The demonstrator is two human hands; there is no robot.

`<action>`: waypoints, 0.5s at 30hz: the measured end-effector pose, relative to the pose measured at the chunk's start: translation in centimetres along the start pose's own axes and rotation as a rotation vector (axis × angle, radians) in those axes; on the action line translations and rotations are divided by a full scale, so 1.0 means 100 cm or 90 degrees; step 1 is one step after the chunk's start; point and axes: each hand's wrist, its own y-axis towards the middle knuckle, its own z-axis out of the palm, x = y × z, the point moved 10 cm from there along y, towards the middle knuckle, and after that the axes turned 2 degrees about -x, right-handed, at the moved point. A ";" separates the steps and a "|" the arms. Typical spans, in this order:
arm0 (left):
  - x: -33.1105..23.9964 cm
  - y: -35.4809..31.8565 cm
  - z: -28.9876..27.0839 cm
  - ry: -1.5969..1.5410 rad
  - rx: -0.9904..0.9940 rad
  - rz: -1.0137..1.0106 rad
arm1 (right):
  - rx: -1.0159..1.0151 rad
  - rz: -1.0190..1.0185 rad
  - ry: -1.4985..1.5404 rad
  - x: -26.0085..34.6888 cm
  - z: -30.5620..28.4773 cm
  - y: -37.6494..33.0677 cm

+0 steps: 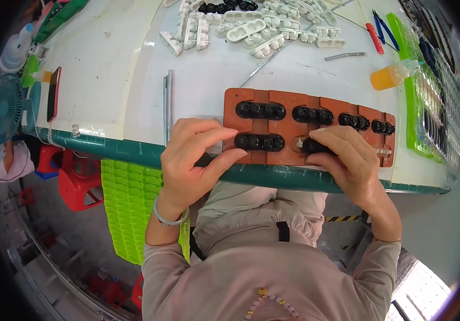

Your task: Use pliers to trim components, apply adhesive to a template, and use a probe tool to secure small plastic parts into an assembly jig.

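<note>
A reddish-brown block with oblong recesses (260, 127) lies along the near table edge. Black oblong knobbed parts (260, 111) fill its far row, and another black part (259, 142) sits at the near left. My right hand (350, 158) pinches a black part (315, 146) over the near-row recess beside it; a pale bit shows at that recess's left end. Farther right in the near row, a whitish part (383, 152) shows partly past my hand. My left hand (187, 155) is at the block's left end, thumb and fingers apart with nothing between them.
White knobbed parts (246, 31) are heaped at the far side, with some black ones (227, 6). Metal strips (167, 107) lie left of the block. On the right are a bottle of orange liquid (389, 77), blue-handled pliers (385, 31) and a green-edged tray (413, 107). A phone (54, 94) lies left.
</note>
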 end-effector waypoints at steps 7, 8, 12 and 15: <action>0.004 -0.007 -0.009 0.010 -0.087 0.045 | -0.007 -0.065 -0.014 0.008 0.016 0.001; 0.006 -0.008 -0.011 0.000 -0.099 0.039 | -0.021 -0.071 -0.034 0.010 0.014 -0.001; 0.015 -0.010 -0.015 -0.043 -0.133 -0.005 | -0.093 -0.092 -0.121 0.011 0.009 -0.016; 0.017 -0.010 -0.016 -0.042 -0.148 -0.006 | -0.107 -0.101 -0.153 0.010 0.011 -0.024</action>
